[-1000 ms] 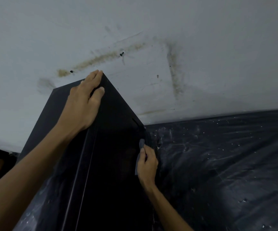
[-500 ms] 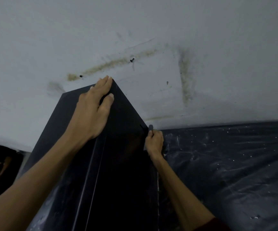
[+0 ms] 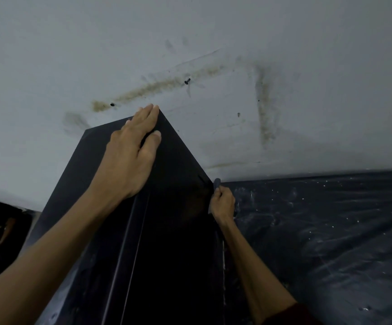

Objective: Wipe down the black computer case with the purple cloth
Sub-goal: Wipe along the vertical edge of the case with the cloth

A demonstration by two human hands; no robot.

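Head view: left hand (image 3: 129, 156) flat, fingers straight, steadying case (image 3: 171, 231) top. Right hand (image 3: 222, 202) grips cloth (image 3: 216, 182) against case's right edge; long axis runs near-to-far, right hand nearer.

The computer case (image 3: 171, 207) is finished in smooth, matt black panels. A glossy, crinkled plastic sheet (image 3: 319, 231) is seen beside it. The wall (image 3: 284, 43) is painted matt and stained.

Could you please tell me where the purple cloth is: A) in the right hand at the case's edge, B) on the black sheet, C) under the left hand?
A: the right hand grips the purple cloth against the right edge of the black computer case, and the cloth's tip shows just above that hand.
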